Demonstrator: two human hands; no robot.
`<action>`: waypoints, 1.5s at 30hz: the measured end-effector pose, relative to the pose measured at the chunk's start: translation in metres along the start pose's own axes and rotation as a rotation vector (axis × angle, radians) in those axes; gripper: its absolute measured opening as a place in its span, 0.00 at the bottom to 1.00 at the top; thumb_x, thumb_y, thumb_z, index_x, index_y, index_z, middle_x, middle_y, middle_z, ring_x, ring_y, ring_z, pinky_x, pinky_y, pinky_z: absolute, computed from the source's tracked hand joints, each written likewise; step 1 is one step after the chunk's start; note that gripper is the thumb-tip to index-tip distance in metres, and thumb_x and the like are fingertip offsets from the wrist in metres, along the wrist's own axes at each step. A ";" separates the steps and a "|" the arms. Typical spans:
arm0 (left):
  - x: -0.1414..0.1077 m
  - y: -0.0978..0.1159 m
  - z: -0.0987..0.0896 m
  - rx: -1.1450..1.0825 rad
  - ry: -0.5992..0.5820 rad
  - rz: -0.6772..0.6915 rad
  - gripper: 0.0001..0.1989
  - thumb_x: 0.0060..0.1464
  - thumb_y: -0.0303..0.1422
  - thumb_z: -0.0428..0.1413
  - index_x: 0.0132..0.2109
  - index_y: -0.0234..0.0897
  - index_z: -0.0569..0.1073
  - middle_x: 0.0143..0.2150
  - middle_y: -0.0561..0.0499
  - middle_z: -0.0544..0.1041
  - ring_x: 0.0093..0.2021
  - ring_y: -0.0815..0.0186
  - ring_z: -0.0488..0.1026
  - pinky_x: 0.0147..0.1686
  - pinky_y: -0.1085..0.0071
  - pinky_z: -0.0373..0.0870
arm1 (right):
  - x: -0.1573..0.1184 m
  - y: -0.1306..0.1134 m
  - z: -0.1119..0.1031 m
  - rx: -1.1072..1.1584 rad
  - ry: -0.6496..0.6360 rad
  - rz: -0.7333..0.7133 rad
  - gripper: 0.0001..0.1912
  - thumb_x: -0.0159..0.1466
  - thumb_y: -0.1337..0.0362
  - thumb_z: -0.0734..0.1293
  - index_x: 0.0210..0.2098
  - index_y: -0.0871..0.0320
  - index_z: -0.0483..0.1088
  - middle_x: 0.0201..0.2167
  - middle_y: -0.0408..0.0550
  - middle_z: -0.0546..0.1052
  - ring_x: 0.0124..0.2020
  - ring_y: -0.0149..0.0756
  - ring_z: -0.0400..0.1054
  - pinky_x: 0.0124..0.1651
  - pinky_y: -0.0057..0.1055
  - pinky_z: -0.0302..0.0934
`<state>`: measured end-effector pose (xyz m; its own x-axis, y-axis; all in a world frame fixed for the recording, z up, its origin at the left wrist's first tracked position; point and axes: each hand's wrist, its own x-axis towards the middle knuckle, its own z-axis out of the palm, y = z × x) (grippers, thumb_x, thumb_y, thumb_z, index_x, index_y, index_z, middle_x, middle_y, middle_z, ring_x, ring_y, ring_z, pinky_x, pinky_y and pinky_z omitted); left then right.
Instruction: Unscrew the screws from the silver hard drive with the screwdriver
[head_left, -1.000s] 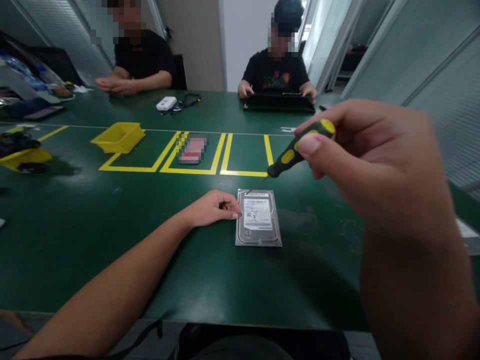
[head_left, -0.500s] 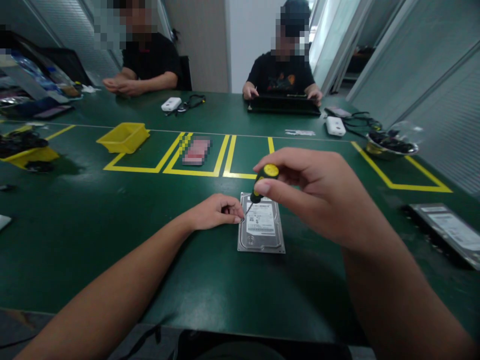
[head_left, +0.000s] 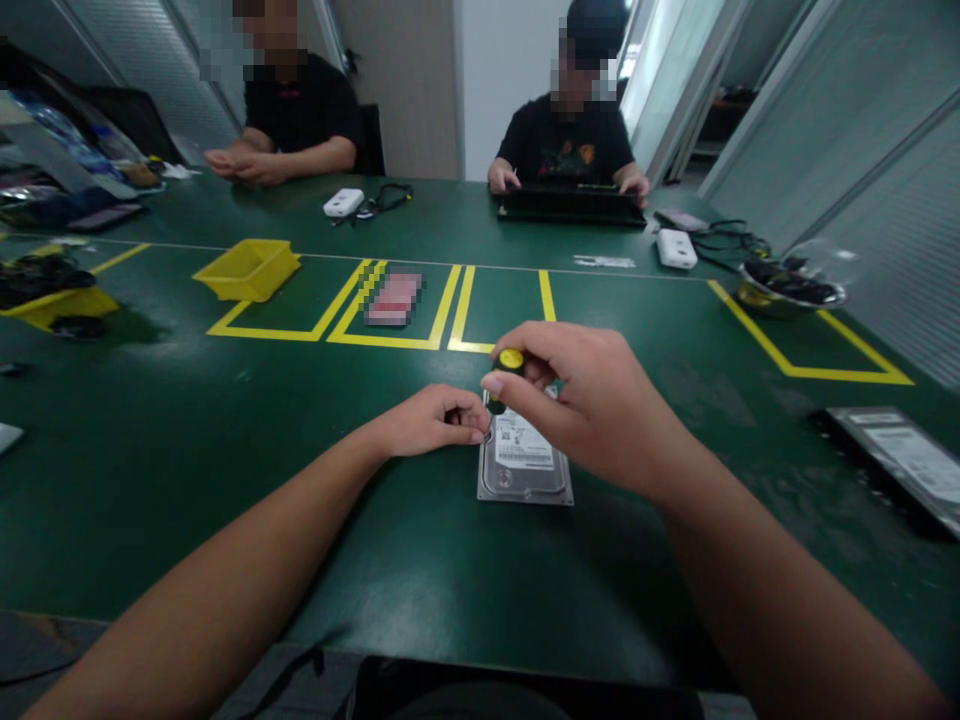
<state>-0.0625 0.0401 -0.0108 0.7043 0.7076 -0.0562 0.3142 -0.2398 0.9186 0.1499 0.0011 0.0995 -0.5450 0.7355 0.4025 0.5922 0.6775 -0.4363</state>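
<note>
A silver hard drive (head_left: 521, 485) with a white label lies flat on the green table, its upper part covered by my right hand. My right hand (head_left: 585, 395) is closed round the yellow-and-black handle of a screwdriver (head_left: 510, 362). The thin shaft slants down to the drive's left edge. There the curled fingers of my left hand (head_left: 435, 420) pinch close to the screwdriver's tip, touching or almost touching the drive. Whatever lies between those fingertips is too small to make out.
A second hard drive (head_left: 900, 455) lies at the right. Across the table are a yellow bin (head_left: 251, 270), a blurred pinkish item (head_left: 394, 300) inside yellow tape, and a metal bowl (head_left: 787, 300) of dark parts. Another yellow bin (head_left: 82, 300) stands left. Two people sit opposite, one holding a black panel (head_left: 570, 207).
My right hand has moved left and slightly down with the screwdriver, which stands more upright over the drive's left edge. My left hand stays nearly in place.
</note>
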 end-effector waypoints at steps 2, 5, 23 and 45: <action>0.000 0.000 0.000 0.000 0.001 0.001 0.05 0.54 0.31 0.61 0.35 0.33 0.74 0.30 0.55 0.74 0.31 0.71 0.68 0.35 0.74 0.66 | 0.000 0.000 0.001 0.002 0.000 0.004 0.12 0.66 0.57 0.64 0.38 0.61 0.72 0.31 0.46 0.74 0.32 0.30 0.63 0.36 0.27 0.52; 0.000 -0.001 0.000 0.006 -0.004 -0.014 0.05 0.54 0.31 0.61 0.36 0.34 0.74 0.31 0.55 0.74 0.31 0.71 0.68 0.35 0.74 0.65 | 0.000 0.000 0.000 0.009 0.003 0.014 0.12 0.66 0.57 0.64 0.37 0.61 0.72 0.31 0.45 0.73 0.31 0.30 0.63 0.36 0.27 0.51; -0.001 -0.002 -0.001 0.026 0.006 -0.018 0.07 0.54 0.33 0.62 0.37 0.34 0.75 0.32 0.54 0.76 0.33 0.70 0.71 0.35 0.73 0.65 | 0.000 0.003 0.001 -0.007 0.026 0.043 0.13 0.66 0.57 0.64 0.35 0.62 0.73 0.28 0.44 0.72 0.29 0.28 0.61 0.34 0.28 0.49; -0.001 -0.004 -0.002 0.095 0.016 -0.034 0.11 0.55 0.38 0.61 0.41 0.35 0.76 0.36 0.52 0.77 0.40 0.64 0.73 0.41 0.69 0.67 | -0.004 -0.002 0.004 0.001 0.044 -0.022 0.11 0.64 0.59 0.67 0.36 0.63 0.73 0.30 0.45 0.72 0.30 0.28 0.62 0.34 0.27 0.52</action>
<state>-0.0657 0.0413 -0.0139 0.6821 0.7270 -0.0794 0.3973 -0.2773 0.8748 0.1479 -0.0032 0.0956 -0.5309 0.7198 0.4472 0.5797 0.6934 -0.4280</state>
